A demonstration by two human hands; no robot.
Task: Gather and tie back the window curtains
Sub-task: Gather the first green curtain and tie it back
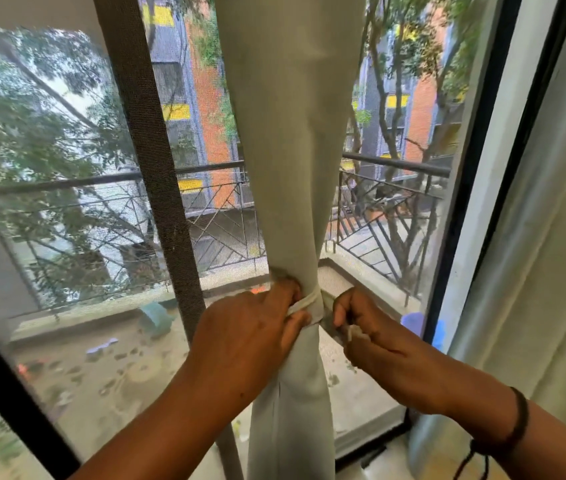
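Head view, left to right: a dark window frame (150, 150) crosses the screened glass. My left hand (250, 334) pinches the pale tie-back strip (304, 302) wrapped around the gathered cream curtain (292, 150) at centre. My right hand (371, 334) grips the strip's other end just beside it. A second curtain (544, 271) hangs far right.
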